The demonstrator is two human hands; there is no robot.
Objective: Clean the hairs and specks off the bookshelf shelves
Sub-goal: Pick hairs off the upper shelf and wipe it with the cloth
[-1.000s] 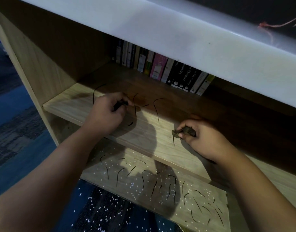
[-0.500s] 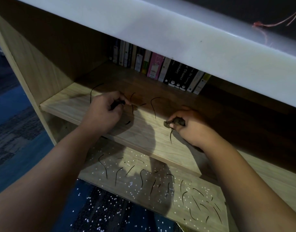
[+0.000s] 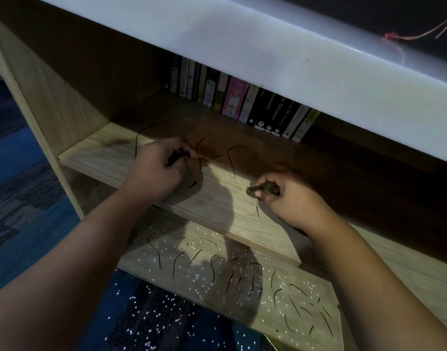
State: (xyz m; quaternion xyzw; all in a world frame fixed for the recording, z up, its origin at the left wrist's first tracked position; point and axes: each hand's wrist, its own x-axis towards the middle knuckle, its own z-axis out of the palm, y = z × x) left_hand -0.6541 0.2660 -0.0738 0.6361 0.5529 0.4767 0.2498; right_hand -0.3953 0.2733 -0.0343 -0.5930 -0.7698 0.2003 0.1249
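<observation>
A wooden bookshelf shelf (image 3: 95, 150) carries several loose dark hairs (image 3: 232, 158). My left hand (image 3: 159, 171) rests on the shelf's left part, fingers curled round a small dark clump of hairs (image 3: 178, 156). My right hand (image 3: 290, 196) sits further right near the front edge and pinches a brownish bunch of hairs (image 3: 261, 190), one strand hanging down from it. The lower shelf (image 3: 326, 333) below is strewn with several dark hairs and white specks (image 3: 199, 276).
A row of books (image 3: 242, 100) stands at the back of the upper shelf. A white top board (image 3: 268, 46) overhangs it. The bookshelf's left side panel (image 3: 52, 92) borders a blue carpet (image 3: 17, 178); white specks also lie on the floor (image 3: 151, 317).
Both hands stay on the upper shelf. My right hand has slid a little left along it with its bunch of hairs; the left hand has hardly moved.
</observation>
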